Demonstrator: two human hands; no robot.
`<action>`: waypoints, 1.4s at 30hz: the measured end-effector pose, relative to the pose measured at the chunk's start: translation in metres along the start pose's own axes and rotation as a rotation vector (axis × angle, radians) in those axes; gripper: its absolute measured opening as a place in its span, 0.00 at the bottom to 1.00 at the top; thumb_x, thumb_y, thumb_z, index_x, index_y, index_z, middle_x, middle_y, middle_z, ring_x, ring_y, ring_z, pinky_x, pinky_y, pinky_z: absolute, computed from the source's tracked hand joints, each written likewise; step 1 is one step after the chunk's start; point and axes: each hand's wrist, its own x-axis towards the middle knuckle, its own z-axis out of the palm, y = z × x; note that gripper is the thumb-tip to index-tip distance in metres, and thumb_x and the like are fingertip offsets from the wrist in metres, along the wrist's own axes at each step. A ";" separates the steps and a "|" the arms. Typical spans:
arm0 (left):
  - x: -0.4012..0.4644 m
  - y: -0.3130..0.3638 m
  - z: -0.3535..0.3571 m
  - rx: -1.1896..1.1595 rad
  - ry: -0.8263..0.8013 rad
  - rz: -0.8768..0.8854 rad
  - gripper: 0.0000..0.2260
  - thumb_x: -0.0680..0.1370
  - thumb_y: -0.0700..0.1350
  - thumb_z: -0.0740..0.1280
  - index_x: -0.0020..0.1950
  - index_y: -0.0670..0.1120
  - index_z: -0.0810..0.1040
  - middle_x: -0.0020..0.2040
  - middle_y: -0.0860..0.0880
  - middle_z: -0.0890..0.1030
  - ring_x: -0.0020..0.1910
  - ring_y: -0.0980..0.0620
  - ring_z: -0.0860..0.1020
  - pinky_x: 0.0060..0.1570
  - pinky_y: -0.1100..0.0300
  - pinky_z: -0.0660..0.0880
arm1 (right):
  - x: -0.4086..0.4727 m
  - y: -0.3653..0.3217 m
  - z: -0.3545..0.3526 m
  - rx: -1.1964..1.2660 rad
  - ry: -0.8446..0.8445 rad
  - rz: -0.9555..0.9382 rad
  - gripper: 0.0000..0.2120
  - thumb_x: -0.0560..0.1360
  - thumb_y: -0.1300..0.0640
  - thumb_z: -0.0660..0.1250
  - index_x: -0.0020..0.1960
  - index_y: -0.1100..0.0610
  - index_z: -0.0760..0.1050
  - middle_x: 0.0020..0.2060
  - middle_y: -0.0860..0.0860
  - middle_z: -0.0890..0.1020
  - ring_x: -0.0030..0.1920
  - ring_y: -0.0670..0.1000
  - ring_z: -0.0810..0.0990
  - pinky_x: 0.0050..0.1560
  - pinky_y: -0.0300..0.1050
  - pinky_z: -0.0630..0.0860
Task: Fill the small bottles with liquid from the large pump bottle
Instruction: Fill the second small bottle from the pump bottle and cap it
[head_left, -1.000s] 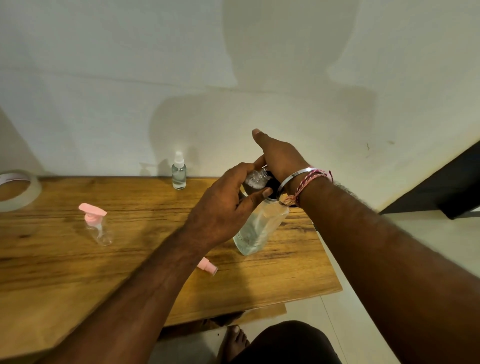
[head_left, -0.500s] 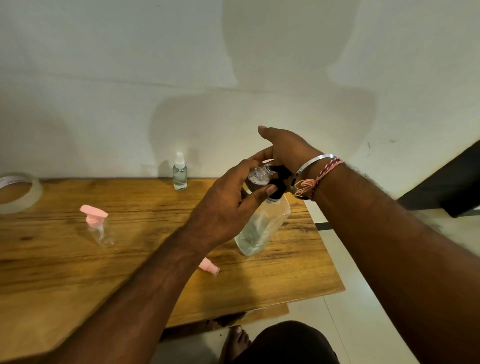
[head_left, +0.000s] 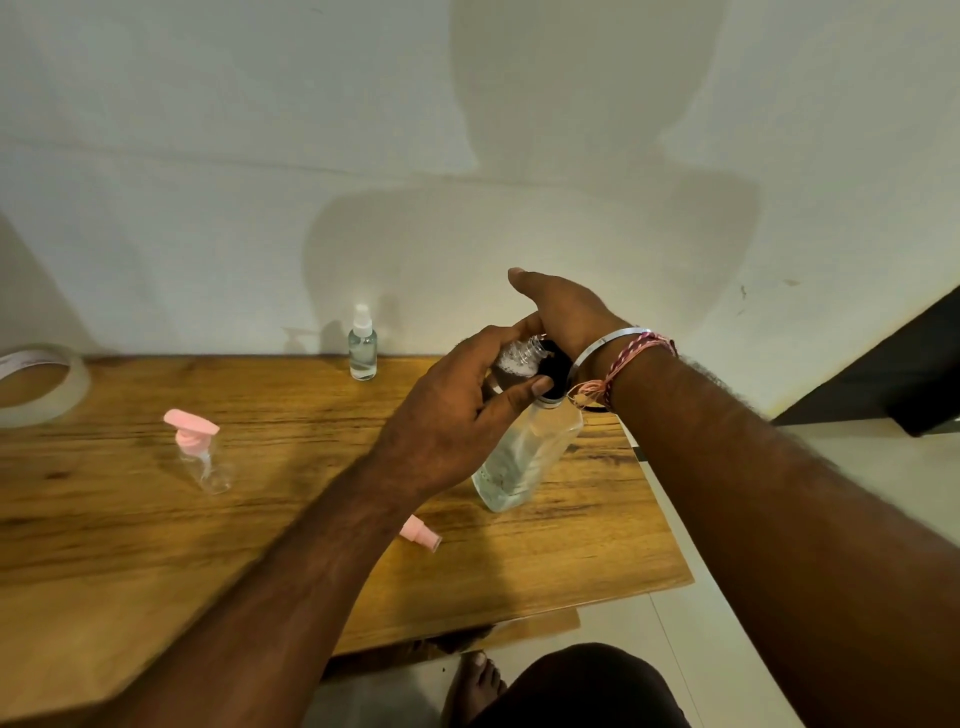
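Head view, nearest first: a pink cap (head_left: 422, 535) lies on its side on the wooden worktop (head_left: 156, 545), just beside the left forearm. Above it, the left hand (head_left: 457, 410) curls its fingers and thumb round a small clear bottle (head_left: 515, 360), tilted with its open neck against the black pump head (head_left: 551, 370) of the large pump bottle (head_left: 524, 457). That large bottle leans over the worktop's right part, clear liquid filling much of it. The right hand (head_left: 566, 312) lies over the pump head with fingers fairly straight, pressing on top; a metal bangle (head_left: 605, 345) and braided threads circle its wrist. How much liquid the small bottle holds cannot be told. Further left stands a small pink-pump bottle (head_left: 200, 452), seemingly empty. Against the wall stands a small spray bottle (head_left: 362, 345) with clear liquid. At the far left edge rests a tape roll (head_left: 44, 387).
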 end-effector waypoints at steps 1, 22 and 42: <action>0.000 0.000 0.000 0.008 0.000 -0.001 0.19 0.82 0.59 0.67 0.70 0.54 0.74 0.57 0.60 0.82 0.56 0.59 0.80 0.51 0.57 0.80 | -0.001 0.000 0.000 -0.014 0.005 -0.020 0.23 0.81 0.41 0.62 0.64 0.59 0.75 0.44 0.58 0.83 0.39 0.57 0.82 0.44 0.49 0.79; 0.001 0.007 -0.001 -0.058 -0.006 -0.011 0.21 0.82 0.57 0.68 0.75 0.55 0.72 0.60 0.59 0.82 0.56 0.57 0.81 0.52 0.56 0.81 | -0.010 -0.014 -0.003 -0.068 -0.022 0.067 0.27 0.81 0.39 0.60 0.68 0.60 0.74 0.41 0.56 0.83 0.31 0.54 0.81 0.30 0.40 0.78; 0.001 0.003 0.002 -0.037 -0.001 -0.025 0.24 0.81 0.60 0.68 0.76 0.55 0.71 0.58 0.59 0.82 0.53 0.52 0.82 0.51 0.51 0.81 | 0.000 -0.009 -0.003 -0.072 0.019 -0.028 0.19 0.82 0.48 0.59 0.57 0.63 0.78 0.35 0.57 0.86 0.36 0.57 0.82 0.44 0.50 0.81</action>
